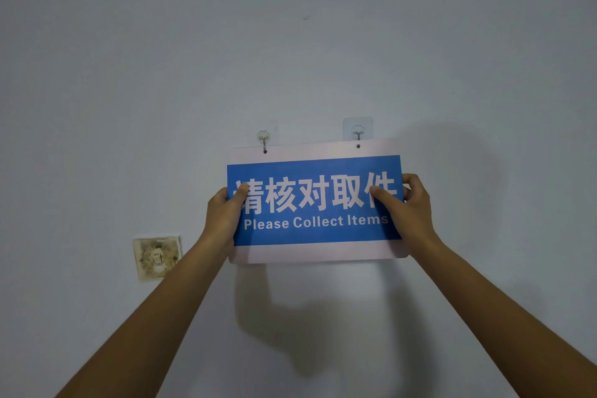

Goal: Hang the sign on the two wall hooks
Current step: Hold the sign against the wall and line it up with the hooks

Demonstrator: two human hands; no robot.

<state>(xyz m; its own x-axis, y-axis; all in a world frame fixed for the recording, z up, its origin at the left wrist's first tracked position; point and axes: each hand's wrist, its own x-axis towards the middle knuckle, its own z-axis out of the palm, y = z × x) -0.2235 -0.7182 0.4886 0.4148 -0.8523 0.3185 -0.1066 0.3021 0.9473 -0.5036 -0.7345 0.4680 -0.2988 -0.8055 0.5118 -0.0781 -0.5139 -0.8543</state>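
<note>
Fingers (240, 194) pinch sign (315, 203) under 2 hooks (264, 139); stained wall plate (157, 257) lower-left.

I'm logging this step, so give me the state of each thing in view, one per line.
Sign: held flat against wall, slightly tilted, right side higher.
Left hook: at sign's left hole.
Right hook: above right hole.
Left hand: gripping sign's left edge.
Right hand: gripping right edge.
Wall plate: stained.

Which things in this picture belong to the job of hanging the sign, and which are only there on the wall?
Belong to the job:
- sign, blue and white
- left hook
- right hook
- left hand and right hand, each gripping one side of the sign

Only there:
- stained wall plate, lower left of the sign
</note>
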